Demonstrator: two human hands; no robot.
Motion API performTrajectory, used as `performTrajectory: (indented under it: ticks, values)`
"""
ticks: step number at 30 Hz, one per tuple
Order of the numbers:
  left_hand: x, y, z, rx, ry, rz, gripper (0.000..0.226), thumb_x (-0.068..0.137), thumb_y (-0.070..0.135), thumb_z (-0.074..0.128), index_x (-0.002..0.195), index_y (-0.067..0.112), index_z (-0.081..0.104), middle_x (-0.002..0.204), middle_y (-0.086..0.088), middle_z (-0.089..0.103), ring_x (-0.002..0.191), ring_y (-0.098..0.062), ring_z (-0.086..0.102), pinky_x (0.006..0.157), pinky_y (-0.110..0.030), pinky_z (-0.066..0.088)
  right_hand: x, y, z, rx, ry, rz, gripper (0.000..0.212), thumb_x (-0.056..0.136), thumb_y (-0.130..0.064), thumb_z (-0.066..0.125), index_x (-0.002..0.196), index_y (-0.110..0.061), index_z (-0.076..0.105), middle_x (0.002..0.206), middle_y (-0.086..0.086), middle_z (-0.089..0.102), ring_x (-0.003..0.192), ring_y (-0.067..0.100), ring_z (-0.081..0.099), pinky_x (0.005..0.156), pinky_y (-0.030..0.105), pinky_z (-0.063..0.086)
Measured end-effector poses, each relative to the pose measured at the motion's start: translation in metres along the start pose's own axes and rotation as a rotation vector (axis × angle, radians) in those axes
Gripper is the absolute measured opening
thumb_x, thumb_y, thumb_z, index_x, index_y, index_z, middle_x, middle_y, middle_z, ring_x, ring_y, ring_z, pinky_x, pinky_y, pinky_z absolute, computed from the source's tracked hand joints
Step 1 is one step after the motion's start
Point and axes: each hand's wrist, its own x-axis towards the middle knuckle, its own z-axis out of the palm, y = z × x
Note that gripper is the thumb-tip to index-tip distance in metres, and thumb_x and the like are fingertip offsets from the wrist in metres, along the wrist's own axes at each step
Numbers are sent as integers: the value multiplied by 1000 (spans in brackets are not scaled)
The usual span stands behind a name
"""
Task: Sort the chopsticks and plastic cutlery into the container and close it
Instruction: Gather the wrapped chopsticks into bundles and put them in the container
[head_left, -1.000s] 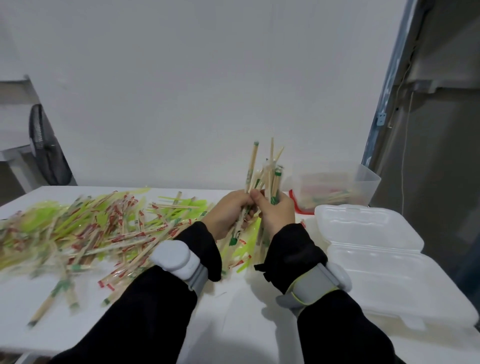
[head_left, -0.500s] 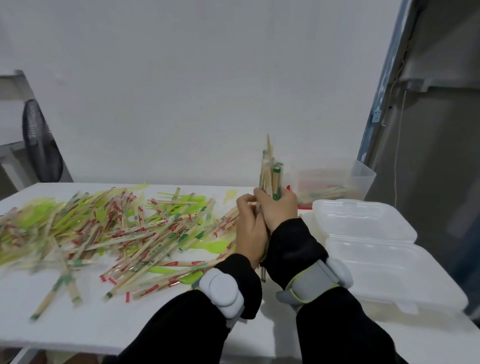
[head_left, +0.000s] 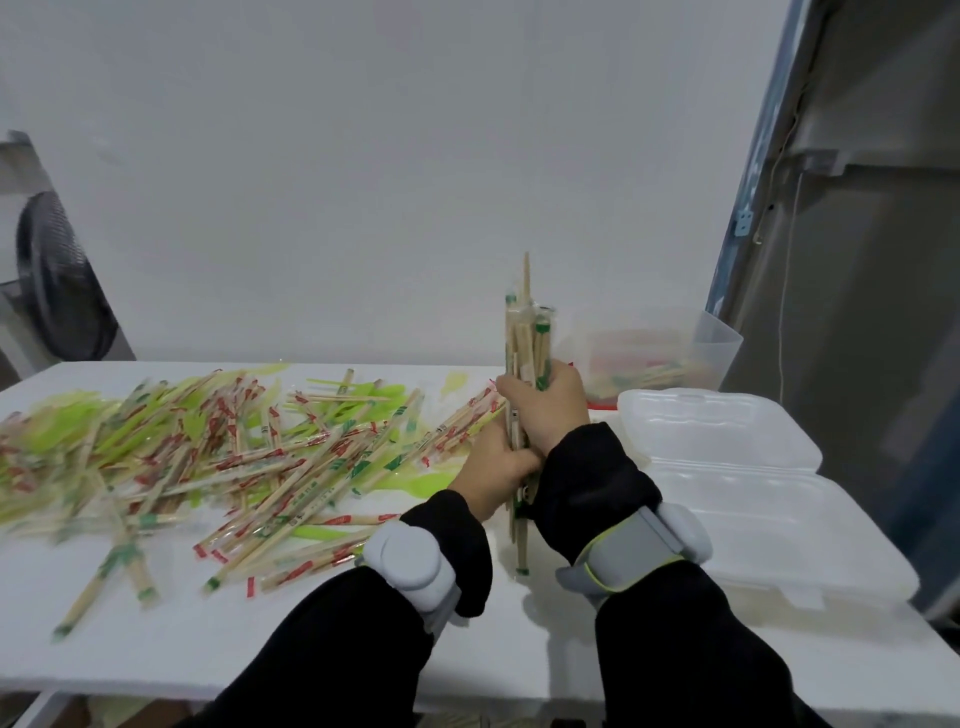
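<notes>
While the container (head_left: 727, 467) lies open, both hands, left (head_left: 498, 475) and right (head_left: 550, 410), curl their fingers round an upright chopstick bundle (head_left: 524, 343).

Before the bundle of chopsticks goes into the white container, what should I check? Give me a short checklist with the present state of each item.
1. Both hands grip the bundle: ok, left hand low, right hand above it.
2. Bundle upright and gathered: ok, though the ends are uneven and one stick pokes out on top.
3. Lower ends squared on the table: cannot tell.
4. Container open: ok, lid folded back.
5. Container free inside: ok, nothing seen in it.
6. Pile sorted: not ok, many chopsticks and green cutlery remain.
</notes>
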Motion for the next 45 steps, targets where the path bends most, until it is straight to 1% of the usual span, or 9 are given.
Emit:
performTrajectory:
  ticks: [6, 10, 16, 19, 26, 31, 37, 40, 45]
  values:
    - [-1, 15, 0, 94, 39, -57, 18, 70, -7, 61, 70, 9, 53, 54, 5, 53, 48, -4, 52, 50, -23, 38, -1, -6, -5, -1, -53, -64, 6, 82, -7, 65, 85, -10, 60, 70, 2, 61, 64, 13, 60, 61, 22, 50]
    - [-3, 16, 8, 27, 142, 14, 38, 77, -11, 65, 107, 9, 54, 87, 5, 62, 79, -3, 60, 68, -12, 50, -3, -5, -8, 81, -105, -120, 15, 81, -2, 66, 80, -15, 58, 61, 3, 63, 51, 10, 61, 58, 28, 56]
    - [-22, -29, 17, 170, 105, -87, 35, 76, 11, 64, 96, 38, 52, 102, -3, 65, 102, -17, 60, 94, -37, 49, -13, 41, -2, 107, -75, 113, 10, 80, -6, 70, 78, -12, 62, 63, 7, 62, 50, 12, 59, 56, 27, 54]
    - [-17, -25, 19, 145, 132, -122, 19, 86, 9, 62, 96, 23, 54, 85, 5, 60, 84, -8, 57, 76, -22, 48, -3, 42, 1, 94, 11, 145, 8, 81, -6, 67, 82, -9, 60, 60, 8, 59, 48, 16, 56, 55, 26, 52]
    - [29, 24, 6, 388, 64, -94, 12, 84, 3, 54, 81, 14, 58, 76, -15, 63, 62, -18, 57, 56, -27, 45, 43, -4, -12, 379, 40, 243, 18, 80, -8, 69, 95, -4, 59, 72, 12, 62, 58, 18, 59, 54, 23, 49]
    - [106, 80, 3, 1102, -92, -167, 10, 81, 8, 51, 73, 11, 47, 63, -2, 49, 60, -23, 51, 44, -21, 32, 120, -23, -81, 15, 136, 267, 78, 70, -40, 76, 129, 0, 46, 116, 13, 59, 102, 26, 57, 81, 30, 44]
    - [193, 94, 46, 1653, -209, -170, 7, 84, 12, 48, 83, 14, 54, 77, -2, 53, 73, -25, 52, 68, -29, 41, 179, 1, -207, -607, 187, 205, 20, 90, -19, 53, 100, -2, 53, 98, 13, 55, 90, 27, 55, 71, 26, 39]
    - [234, 80, 80, 1753, -308, -202, 6, 87, 13, 50, 85, 16, 55, 83, -3, 53, 77, -24, 52, 70, -29, 42, 199, 30, -239, -766, 47, 198, 41, 93, -23, 50, 130, -6, 51, 135, 12, 51, 123, 29, 49, 98, 28, 39]
    - [293, 38, 128, 1823, -385, -264, 12, 90, 16, 50, 78, 14, 54, 65, 1, 46, 72, -24, 49, 67, -28, 39, 214, 71, -252, -831, -104, 186, 31, 95, -17, 44, 80, -3, 66, 81, 11, 57, 89, 24, 57, 61, 24, 32]
